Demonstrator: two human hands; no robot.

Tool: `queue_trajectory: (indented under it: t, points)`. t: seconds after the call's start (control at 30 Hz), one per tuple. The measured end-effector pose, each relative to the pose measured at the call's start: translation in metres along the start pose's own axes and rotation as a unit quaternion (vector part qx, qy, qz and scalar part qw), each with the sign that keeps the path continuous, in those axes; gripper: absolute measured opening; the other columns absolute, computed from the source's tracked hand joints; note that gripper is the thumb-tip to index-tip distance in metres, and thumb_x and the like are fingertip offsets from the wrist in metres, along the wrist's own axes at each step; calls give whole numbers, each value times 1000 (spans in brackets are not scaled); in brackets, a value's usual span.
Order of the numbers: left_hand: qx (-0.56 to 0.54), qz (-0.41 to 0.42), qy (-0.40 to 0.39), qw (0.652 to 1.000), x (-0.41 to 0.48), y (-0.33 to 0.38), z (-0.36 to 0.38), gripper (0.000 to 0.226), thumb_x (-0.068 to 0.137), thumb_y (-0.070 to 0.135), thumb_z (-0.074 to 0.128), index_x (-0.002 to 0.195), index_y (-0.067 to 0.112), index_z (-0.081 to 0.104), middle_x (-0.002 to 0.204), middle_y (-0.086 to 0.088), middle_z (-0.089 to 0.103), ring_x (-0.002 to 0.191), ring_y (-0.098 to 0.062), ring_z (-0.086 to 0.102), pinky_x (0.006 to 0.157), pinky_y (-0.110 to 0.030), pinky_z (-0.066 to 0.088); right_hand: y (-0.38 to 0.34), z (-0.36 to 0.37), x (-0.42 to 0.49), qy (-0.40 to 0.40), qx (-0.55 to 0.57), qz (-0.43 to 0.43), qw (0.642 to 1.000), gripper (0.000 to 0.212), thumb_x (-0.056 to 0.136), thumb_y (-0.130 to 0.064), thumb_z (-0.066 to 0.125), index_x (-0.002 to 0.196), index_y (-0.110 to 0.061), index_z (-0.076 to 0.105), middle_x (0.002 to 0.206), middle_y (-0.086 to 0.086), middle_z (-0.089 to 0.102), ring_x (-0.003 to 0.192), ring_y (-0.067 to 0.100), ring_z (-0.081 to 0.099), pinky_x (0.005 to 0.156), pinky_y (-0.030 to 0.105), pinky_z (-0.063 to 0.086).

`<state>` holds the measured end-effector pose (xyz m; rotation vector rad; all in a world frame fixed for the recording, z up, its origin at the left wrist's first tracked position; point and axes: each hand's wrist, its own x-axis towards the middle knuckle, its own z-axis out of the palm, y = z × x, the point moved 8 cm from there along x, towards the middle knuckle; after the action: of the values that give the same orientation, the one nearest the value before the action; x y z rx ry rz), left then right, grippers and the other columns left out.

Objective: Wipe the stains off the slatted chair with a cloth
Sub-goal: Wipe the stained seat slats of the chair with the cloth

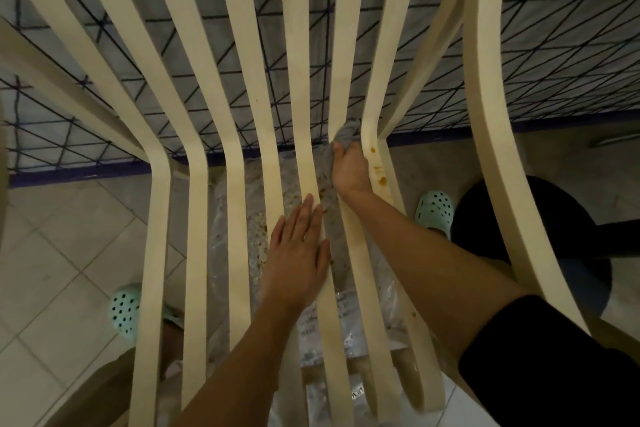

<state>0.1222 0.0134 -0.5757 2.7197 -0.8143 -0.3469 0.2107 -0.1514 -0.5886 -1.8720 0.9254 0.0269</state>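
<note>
Pale floor tiles (69, 253) lie under the cream slatted chair (239, 80); the right hand (349, 170), fingers curled, grips a grey cloth (346, 130) wedged between two slats at the bend; brown stains (381, 178) sit just beside it; the left hand (298, 253) lies flat, fingers straight, on a slat.

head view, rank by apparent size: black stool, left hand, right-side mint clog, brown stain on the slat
1. black stool
2. left hand, nearer the camera
3. mint clog, partly behind a slat
4. brown stain
</note>
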Motion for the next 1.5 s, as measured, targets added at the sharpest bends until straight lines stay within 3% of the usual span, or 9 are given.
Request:
queue_trajectory:
  t: [0.27,0.57,0.63,0.77,0.93,1.03,1.13,1.3,1.5]
  points:
    - [-3,-5,-1,1000,0,-2,0,58,102,42,18,156,21,10,164,5,-2,150,-11,1,122,-34,-1,-5,0,1,17,-18,-80,996,38,103,-29,44,130,-2,46,120,21,60,108,33,59,89,32,44]
    - [0,-4,7,1000,-1,-1,-3,58,102,42,19,156,21,13,164,5,0,150,-11,5,121,-33,-1,8,-10,-19,1,58,-2,998,31,105,-14,36,129,2,48,121,21,58,114,32,54,77,18,38]
    - [4,-1,7,1000,1,1,-5,58,102,42,18,156,21,12,164,4,-1,150,-12,5,121,-32,-2,15,-12,-37,-9,41,-15,999,35,105,-16,37,135,-1,44,126,22,57,115,32,55,86,19,43]
    - [18,-4,-3,1000,-1,1,-5,58,103,41,16,156,19,12,164,3,0,149,-12,7,122,-33,0,45,-18,-87,-12,-10,-22,1000,39,103,-24,42,138,-6,43,131,16,57,118,31,56,101,38,45]
    - [-7,-28,-23,999,-32,13,5,66,96,42,-4,156,17,5,163,4,-7,150,-9,-3,122,-36,-3,82,-32,-156,-24,-18,4,1000,19,104,-20,41,112,-6,50,109,21,63,99,32,61,80,33,47]
    - [10,-23,-47,999,-58,19,10,75,90,49,-20,156,16,-3,162,4,-17,149,-9,-9,122,-38,-3,98,-46,-199,-20,8,19,1000,14,105,-16,39,105,-4,47,82,10,56,76,23,54,57,16,39]
    - [26,-18,-72,997,-72,18,9,90,77,58,-36,154,17,-12,159,5,-25,148,-10,-16,121,-38,-6,116,-53,-240,-30,-31,-2,999,24,104,-22,41,115,-3,49,86,7,58,77,18,56,61,23,36]
    - [26,-20,-115,993,-99,23,7,91,77,66,-22,153,17,-14,160,2,-22,145,-11,-23,119,-39,-11,144,-62,-286,-23,-40,7,999,20,102,-30,46,104,-11,51,90,10,62,85,24,62,75,35,48]
    - [25,-31,-150,988,-114,27,6,66,104,44,18,153,16,-15,161,-1,-21,146,-13,-22,120,-41,-10,147,-69,-299,-30,-48,4,998,21,101,-29,47,101,-9,48,91,9,59,85,23,57,70,28,38]
